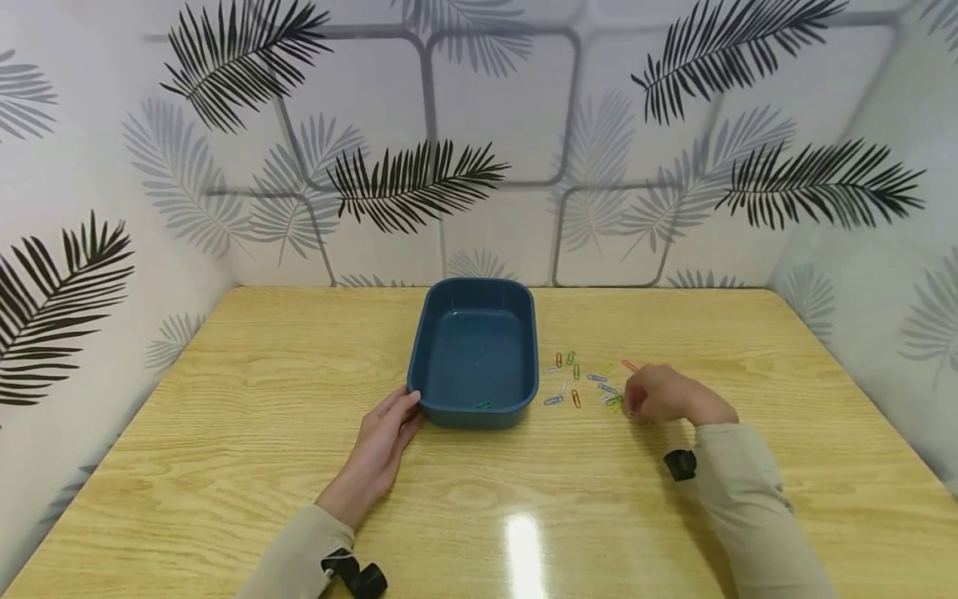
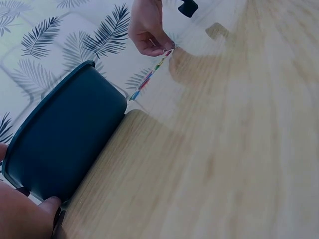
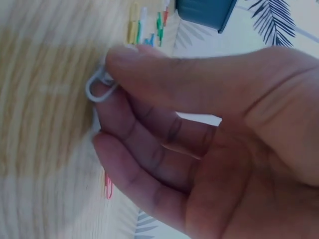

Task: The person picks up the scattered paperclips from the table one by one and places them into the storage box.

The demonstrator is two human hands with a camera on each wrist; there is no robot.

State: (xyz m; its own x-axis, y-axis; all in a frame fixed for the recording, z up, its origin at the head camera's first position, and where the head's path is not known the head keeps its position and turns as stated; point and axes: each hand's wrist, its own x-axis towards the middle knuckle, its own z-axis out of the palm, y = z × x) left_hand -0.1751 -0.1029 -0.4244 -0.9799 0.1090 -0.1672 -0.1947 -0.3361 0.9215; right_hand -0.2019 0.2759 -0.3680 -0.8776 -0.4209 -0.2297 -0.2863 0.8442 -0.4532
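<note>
My right hand (image 1: 662, 394) is low over the wooden table at the right end of the scattered paper clips (image 1: 575, 399). Between its thumb and index finger it pinches a white paper clip (image 3: 102, 88), one loop sticking out past the fingertips. My left hand (image 1: 386, 440) holds the near left corner of a dark blue plastic bin (image 1: 479, 420), thumb at the rim and the other fingers low against the outer wall. On the bin's floor, by the near wall, lies a green paper clip (image 1: 483, 406).
Loose clips in several colours lie between the bin and my right hand. A red clip (image 1: 629, 365) is just beyond that hand. Behind the wooden table (image 1: 299, 349) stands a wall (image 1: 494, 108) with a leaf pattern.
</note>
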